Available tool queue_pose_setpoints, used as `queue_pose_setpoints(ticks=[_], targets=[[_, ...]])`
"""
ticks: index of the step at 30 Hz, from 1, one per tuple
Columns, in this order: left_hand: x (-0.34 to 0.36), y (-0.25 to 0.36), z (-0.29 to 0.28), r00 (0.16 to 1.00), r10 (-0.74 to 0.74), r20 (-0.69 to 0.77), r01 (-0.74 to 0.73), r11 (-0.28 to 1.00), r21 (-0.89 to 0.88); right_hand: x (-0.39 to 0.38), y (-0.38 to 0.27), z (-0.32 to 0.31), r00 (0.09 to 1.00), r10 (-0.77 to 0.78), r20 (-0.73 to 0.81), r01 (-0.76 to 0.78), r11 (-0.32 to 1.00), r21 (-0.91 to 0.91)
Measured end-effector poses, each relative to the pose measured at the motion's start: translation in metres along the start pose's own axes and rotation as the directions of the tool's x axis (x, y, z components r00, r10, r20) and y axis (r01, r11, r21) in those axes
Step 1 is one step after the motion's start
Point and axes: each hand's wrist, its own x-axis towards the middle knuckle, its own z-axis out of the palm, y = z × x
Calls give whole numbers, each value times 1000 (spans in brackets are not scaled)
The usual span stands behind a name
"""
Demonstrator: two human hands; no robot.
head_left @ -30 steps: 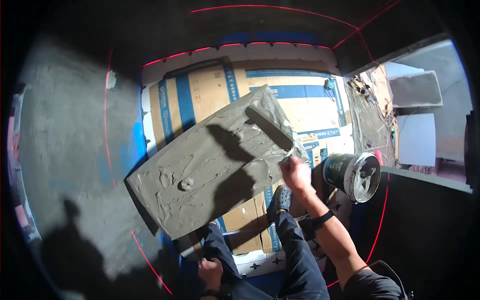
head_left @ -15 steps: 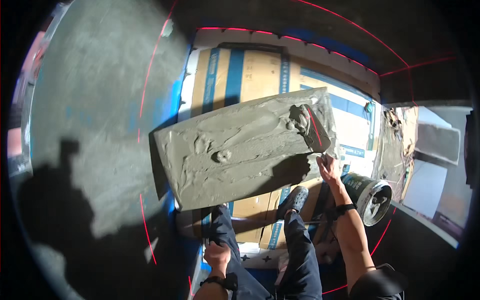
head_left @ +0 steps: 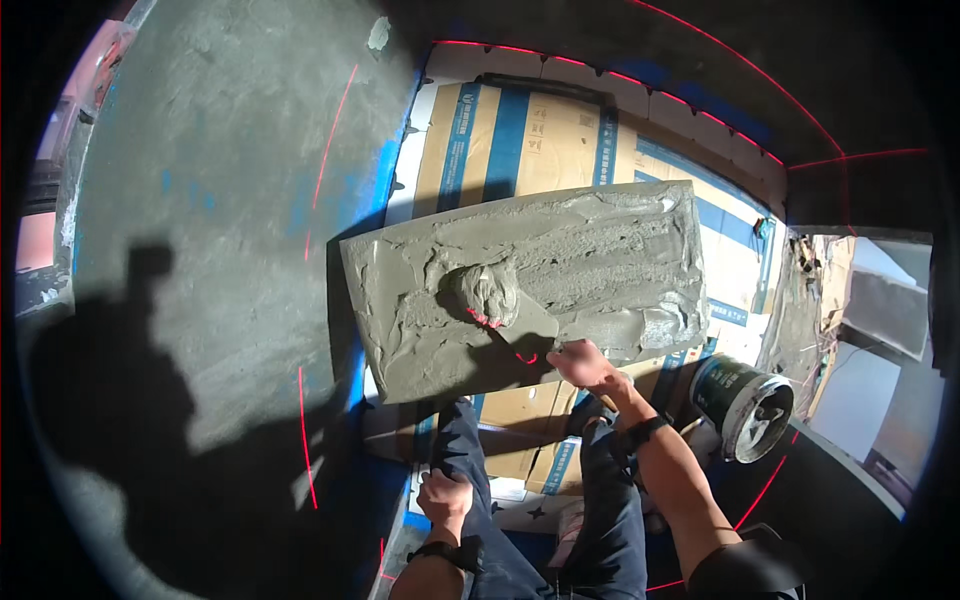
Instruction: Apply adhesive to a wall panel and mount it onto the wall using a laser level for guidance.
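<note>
A: Right hand (head_left: pixel 585 362)?

B: Fingers closed round the handle of a flat metal trowel (head_left: pixel 520 315), its blade carrying a lump of grey mortar (head_left: pixel 487 288).

A: And the piece?

B: The large rectangular tile coated with grey mortar (head_left: pixel 600 265) lies across flattened cardboard boxes (head_left: pixel 530 130), above the knees.

A: Left hand (head_left: pixel 445 497)?

B: Curled on the left thigh, holding nothing. A mortar-smeared bucket (head_left: pixel 748 405) stands near the right elbow.

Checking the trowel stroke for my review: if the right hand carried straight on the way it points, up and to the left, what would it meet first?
The right hand points its trowel across the mortar-covered tile. First in line is probably the lump of mortar at the blade's tip; depth is unclear.
</note>
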Motion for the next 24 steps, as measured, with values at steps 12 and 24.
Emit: queue_pose_setpoints(ticks=[12,24], targets=[[-4,27,-2,995,78,-55,-72,992,108,-72,33,-9,995,-78,-56,91,952,292],[-32,99,6,976,194,-103,-138,906,400,-309,157,-109,925,167,-341,19,877,480]])
